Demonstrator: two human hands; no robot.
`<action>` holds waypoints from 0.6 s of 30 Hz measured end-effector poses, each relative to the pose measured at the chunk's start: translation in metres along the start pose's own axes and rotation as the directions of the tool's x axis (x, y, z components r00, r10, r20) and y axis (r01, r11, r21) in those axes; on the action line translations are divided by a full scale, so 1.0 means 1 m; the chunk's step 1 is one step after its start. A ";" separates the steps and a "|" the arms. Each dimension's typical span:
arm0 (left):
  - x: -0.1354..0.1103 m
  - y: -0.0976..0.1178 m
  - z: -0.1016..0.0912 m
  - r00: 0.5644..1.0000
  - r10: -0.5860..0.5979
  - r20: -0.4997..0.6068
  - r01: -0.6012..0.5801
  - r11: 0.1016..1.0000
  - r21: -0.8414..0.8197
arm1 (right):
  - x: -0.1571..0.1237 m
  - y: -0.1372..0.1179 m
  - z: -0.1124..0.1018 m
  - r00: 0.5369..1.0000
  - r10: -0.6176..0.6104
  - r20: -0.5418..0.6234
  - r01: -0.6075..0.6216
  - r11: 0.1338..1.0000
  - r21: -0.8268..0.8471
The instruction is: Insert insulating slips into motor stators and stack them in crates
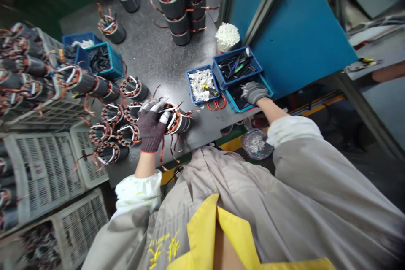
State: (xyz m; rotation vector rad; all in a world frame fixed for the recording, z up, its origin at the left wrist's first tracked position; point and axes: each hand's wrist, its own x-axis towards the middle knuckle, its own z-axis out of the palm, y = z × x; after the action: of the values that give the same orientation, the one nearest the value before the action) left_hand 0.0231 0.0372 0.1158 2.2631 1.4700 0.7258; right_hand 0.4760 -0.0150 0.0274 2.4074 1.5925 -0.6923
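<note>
My left hand (152, 123), in a dark knit glove, rests over a motor stator (179, 120) with copper windings near the front edge of the grey table (152, 57); its fingers curl on the stator's top. My right hand (254, 92), in a grey glove, reaches into a blue bin (236, 102) holding small black parts, fingers bent down among them. Whether it holds a part is hidden.
Several more stators (118, 124) lie left of my left hand, and stacked ones (180, 4) stand at the back. Blue bins hold white pieces (201, 84), black parts (238, 65) and black sleeves (100, 60). Red-handled scissors (217, 103). White crates (47, 168) stand at left.
</note>
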 end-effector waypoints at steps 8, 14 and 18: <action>0.000 0.007 0.010 0.985 -0.172 -0.032 0.173 0.984 0.038 | -0.070 -0.085 -0.006 0.974 -0.106 -0.202 0.225 0.588 0.777; -0.002 -0.002 0.014 0.988 -0.145 -0.053 0.144 0.989 -0.036 | -0.077 -0.172 0.001 0.959 -0.169 -0.226 0.262 0.233 0.937; -0.004 -0.012 0.019 0.990 -0.115 -0.077 0.104 0.986 -0.133 | -0.066 -0.190 0.001 0.939 -0.240 -0.249 0.285 0.130 0.950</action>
State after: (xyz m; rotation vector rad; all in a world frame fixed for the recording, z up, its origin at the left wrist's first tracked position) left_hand 0.0240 0.0385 0.0932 2.0616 1.5257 0.8655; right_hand 0.2834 0.0090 0.0776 2.7682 1.9142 -2.4901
